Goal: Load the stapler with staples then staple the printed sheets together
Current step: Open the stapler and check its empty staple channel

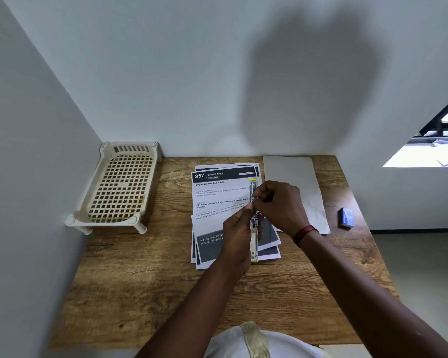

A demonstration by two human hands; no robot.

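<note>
Right at the middle of the head view, a stapler (254, 244) is held opened out long and straight, with one yellow-tipped end pointing far and the other near. It is above the right side of the printed sheets (217, 197). These lie in a loosely fanned stack on the wooden table (140, 280), and the top page is headed "957 Dining Area".

The left hand (239, 233) grips the near half of the stapler, its fingers curled round the pale handle. The right hand (279, 205) comes in from the right with its fingers bent. Its fingertips pinch at the metal rail around the stapler's middle, just touching the left hand's fingertips. Whether a strip of staples sits between those fingertips cannot be told. A red band (304, 235) circles the right wrist.

A cream plastic rack (119, 187) with a grid top stands on short legs at the far left, in the corner of the wall (166, 73). A blank sheet (292, 182) lies just right of the printed stack. A small blue box (346, 217) sits near the table's right edge, well apart from the hands. Part of a window (437, 146) shows at the far right.
</note>
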